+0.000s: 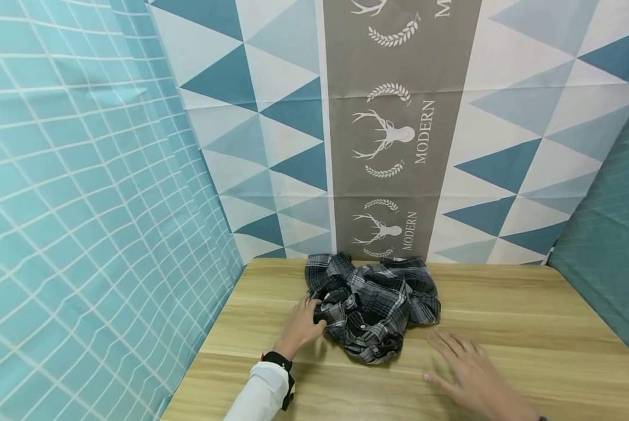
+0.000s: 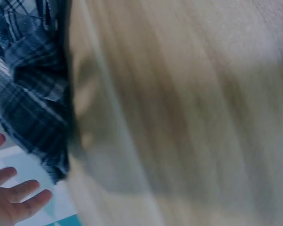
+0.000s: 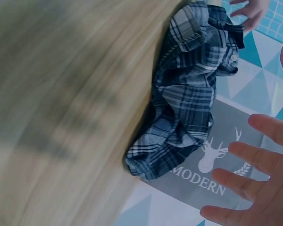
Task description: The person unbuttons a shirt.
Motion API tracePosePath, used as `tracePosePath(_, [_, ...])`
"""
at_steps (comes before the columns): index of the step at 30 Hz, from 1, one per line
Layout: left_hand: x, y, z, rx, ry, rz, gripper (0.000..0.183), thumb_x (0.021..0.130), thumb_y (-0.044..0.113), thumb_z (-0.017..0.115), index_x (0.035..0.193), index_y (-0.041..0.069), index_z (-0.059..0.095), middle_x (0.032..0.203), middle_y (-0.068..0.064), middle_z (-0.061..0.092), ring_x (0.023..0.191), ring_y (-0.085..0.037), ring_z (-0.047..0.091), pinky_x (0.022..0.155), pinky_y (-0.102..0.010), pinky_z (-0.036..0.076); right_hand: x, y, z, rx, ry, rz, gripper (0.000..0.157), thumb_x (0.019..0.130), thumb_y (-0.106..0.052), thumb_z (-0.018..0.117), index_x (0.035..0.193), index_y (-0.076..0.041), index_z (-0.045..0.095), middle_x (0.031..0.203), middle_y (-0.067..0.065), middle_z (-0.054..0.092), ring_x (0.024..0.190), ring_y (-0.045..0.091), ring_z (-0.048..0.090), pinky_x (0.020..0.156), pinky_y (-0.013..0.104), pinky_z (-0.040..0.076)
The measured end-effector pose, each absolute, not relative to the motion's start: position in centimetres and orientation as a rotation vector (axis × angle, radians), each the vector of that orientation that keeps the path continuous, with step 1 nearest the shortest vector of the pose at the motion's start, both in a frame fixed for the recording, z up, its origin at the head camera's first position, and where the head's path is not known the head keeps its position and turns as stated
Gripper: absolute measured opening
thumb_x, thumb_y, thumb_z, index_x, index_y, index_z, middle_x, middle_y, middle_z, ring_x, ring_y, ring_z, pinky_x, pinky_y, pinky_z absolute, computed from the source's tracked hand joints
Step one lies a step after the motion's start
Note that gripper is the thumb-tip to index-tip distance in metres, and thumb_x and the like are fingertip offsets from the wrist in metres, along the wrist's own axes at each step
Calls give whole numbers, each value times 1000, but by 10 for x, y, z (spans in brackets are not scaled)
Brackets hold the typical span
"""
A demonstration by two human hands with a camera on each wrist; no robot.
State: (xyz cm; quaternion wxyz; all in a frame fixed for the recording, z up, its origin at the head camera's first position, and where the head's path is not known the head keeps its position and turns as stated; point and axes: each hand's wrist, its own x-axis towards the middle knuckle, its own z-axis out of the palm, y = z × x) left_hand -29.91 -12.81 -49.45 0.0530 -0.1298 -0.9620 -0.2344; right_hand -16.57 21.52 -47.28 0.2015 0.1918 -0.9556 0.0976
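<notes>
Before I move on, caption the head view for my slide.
On a wood-grain table, a crumpled dark plaid shirt; left hand at its left edge, right hand open, apart from it.

The edges crop the 2 hands [image 2: 4, 208] [image 3: 273, 190] in their wrist views, and the left's crops the plaid shirt [image 2: 35, 87].

Left hand [image 1: 300, 325] forward, right hand [image 1: 467, 371] spread

The shirt [image 1: 369, 292] is lying on the table [image 1: 509, 316], the backdrop [image 1: 388, 64] standing at its twelve o'clock, the left hand [image 1: 300, 325], apparently touching, at nine, the right hand [image 1: 467, 371] at four.
</notes>
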Motion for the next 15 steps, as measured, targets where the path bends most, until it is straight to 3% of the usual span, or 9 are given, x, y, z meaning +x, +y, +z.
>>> tracePosePath(3, [-303,-133,-506,-321,-2924,-792,43,84,20,59,123,3,55,139,-29,35,118,-47,45,92,-57,41,-164,215,-476,520,-2709,310,63,79,-57,64,125,-14,58,132,11,52,115,36,51,89,61,38])
tracePosePath(6, [-306,-138,-516,-271,-2923,-793,36,83,15,62,116,1,59,123,-30,49,108,-45,53,86,-53,46,-163,215,-478,515,-2723,335,61,79,-54,65,125,-15,58,131,11,53,114,37,51,89,62,37])
tracePosePath(11, [-309,-145,-525,-280,-2910,-801,23,81,9,62,103,1,64,92,-16,65,84,-29,61,70,-40,49,-162,215,-481,501,-2747,342,61,80,-56,63,125,-15,57,129,12,54,113,35,52,89,60,38])
tracePosePath(15, [-311,-147,-523,-287,-2859,-909,11,82,6,62,91,0,64,81,-11,65,72,-21,59,63,-35,47,-162,215,-481,494,-2754,362,61,81,-57,61,126,-15,57,128,12,55,113,35,52,89,59,38])
